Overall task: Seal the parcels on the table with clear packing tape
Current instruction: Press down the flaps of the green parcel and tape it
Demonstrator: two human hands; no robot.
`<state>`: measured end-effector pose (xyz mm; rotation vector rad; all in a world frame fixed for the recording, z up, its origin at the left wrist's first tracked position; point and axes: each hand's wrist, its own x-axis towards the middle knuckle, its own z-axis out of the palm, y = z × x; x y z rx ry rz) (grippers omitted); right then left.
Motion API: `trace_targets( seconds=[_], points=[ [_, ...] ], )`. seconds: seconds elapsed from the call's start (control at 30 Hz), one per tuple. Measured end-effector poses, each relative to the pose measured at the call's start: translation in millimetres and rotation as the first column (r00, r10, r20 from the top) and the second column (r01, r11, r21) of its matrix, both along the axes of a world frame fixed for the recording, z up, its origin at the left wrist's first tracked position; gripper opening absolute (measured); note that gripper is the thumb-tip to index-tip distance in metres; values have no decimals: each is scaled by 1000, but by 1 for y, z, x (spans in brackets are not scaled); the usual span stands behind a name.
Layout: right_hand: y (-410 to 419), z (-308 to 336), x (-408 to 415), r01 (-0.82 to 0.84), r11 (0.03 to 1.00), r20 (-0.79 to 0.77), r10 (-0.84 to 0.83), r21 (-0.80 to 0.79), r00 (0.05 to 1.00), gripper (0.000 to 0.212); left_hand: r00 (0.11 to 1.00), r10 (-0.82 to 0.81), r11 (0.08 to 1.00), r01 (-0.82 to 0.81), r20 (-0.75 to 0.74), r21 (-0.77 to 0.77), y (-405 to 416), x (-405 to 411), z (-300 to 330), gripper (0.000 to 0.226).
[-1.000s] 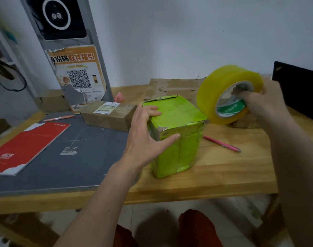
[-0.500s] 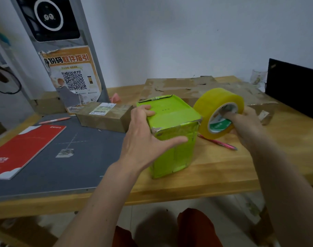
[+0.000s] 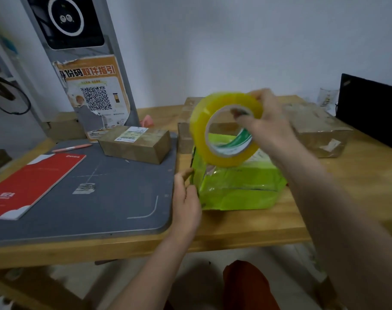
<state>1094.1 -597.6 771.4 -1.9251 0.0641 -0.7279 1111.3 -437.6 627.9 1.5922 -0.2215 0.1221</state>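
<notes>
The green parcel (image 3: pixel 237 189) is laid on the wooden bench (image 3: pixel 246 229), its long axis running left to right, one broad face turned towards the camera. Its left edge is pinched by the fingers (image 3: pixel 186 173) of the left hand (image 3: pixel 186 202). The tape roll (image 3: pixel 224 128) is held just above it, its hole facing the camera, gripped through the core by the right hand (image 3: pixel 266 128). A brown box (image 3: pixel 134 144) is set on the grey mat (image 3: pixel 101 198) to the left; taped cartons (image 3: pixel 318 130) are seen behind.
</notes>
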Motion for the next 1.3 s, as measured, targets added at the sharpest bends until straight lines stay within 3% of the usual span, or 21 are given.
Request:
trace_targets(
  seconds=[0.07,0.17,0.23,0.33,0.43,0.53,0.7,0.8,0.93,1.3],
  points=[
    [16,-15,4,-68,990,-36,64,-127,997,31,997,-50,999,50,51,17,11,-1,-3,41],
    [30,-28,7,-119,964,-68,106,-238,992,31,949,-272,962,269,160,39,27,-6,2,73],
    [29,-30,8,-73,984,-63,63,-161,996,30,921,-362,926,338,142,168,32,-6,8,90],
    [27,-42,2,-49,998,-105,52,31,993,28,956,-256,921,196,146,337,28,-4,11,106],
    [23,-59,-6,-82,981,-166,112,176,980,35,974,-157,939,95,165,332,24,1,8,93],
    [19,-57,-7,-128,990,-209,136,55,968,21,964,-177,941,107,198,321,27,5,3,80],
    [24,-33,-2,-127,990,-112,120,-61,986,7,950,-201,920,99,239,380,29,12,5,72],
    [28,-20,-1,-127,974,-65,116,-186,991,14,942,-212,910,94,259,403,27,12,5,68],
    [30,-19,4,-118,959,-53,108,-257,993,7,935,-198,918,72,293,390,27,5,5,67],
    [-28,-30,0,-83,994,-47,80,-69,996,18,912,-247,929,127,328,347,26,1,8,73]
  ],
)
